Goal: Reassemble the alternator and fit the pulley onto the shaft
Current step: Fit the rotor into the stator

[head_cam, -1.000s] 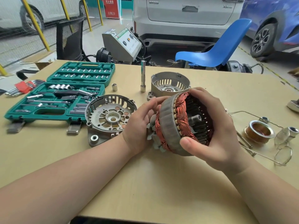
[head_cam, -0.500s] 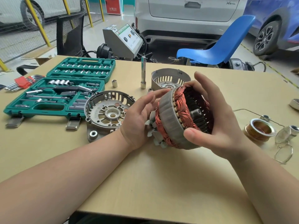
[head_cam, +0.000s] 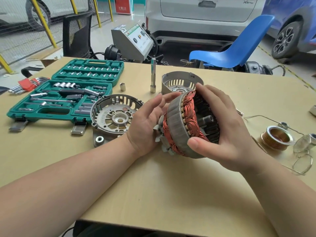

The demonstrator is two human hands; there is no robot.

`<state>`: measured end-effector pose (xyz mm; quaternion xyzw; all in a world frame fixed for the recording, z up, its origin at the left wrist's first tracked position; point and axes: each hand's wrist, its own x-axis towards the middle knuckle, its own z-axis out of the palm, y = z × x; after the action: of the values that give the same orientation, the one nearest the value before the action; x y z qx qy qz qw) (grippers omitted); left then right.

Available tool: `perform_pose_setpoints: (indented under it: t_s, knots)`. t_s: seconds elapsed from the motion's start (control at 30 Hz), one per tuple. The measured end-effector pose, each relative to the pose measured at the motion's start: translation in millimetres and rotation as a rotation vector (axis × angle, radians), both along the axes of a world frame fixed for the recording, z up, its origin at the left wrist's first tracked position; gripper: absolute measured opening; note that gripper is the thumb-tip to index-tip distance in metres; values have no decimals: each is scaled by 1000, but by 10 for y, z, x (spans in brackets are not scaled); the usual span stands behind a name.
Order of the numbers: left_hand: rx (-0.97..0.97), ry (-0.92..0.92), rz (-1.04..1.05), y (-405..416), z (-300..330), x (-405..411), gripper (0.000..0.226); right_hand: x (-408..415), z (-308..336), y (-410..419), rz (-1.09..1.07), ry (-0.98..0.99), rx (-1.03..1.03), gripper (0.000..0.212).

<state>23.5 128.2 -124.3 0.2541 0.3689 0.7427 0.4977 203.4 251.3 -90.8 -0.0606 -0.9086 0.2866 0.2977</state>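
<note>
Above the table [head_cam: 171, 194], two hands are working one stator [head_cam: 183, 127]: right hand [head_cam: 227, 134] is gripping its rim, thumb in front, fingers curling over the top; left hand [head_cam: 147, 124] is resting fingers straight against its far side. Two housing halves [head_cam: 116, 115] [head_cam: 181, 82] and one pulley [head_cam: 277, 137] are lying on the table. One socket case [head_cam: 68, 93] is sitting open. Shaft [head_cam: 206, 119] is peeking through, rotor mostly hidden.

At centre frame the stator [head_cam: 181, 124] shows braided copper-red windings round a dull grey band. The socket case [head_cam: 68, 93] at left is teal (chrome bits inside). At right, the pulley [head_cam: 277, 138] is brassy gold, ribbed. Upper right, a blue chair [head_cam: 237, 50]; the table [head_cam: 171, 194] is pale tan.
</note>
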Motion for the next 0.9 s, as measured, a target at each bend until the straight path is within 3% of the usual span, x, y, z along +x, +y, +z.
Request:
perform_pose_setpoints:
  t_s: [0.43,0.57,0.67,0.9]
  knots:
    - [49,7,-67,-47,45,-12,65,49,-74,59,30,125,-43,101]
    - [-19,215,74,-84,32,63,35,67,-93,38,27,144,-80,101]
    - [-57,438,153,-80,-3,81,32,62,-104,16,4,148,-76,99]
    - [-141,406,159,-70,51,99,31,77,-68,19,61,188,-156,98]
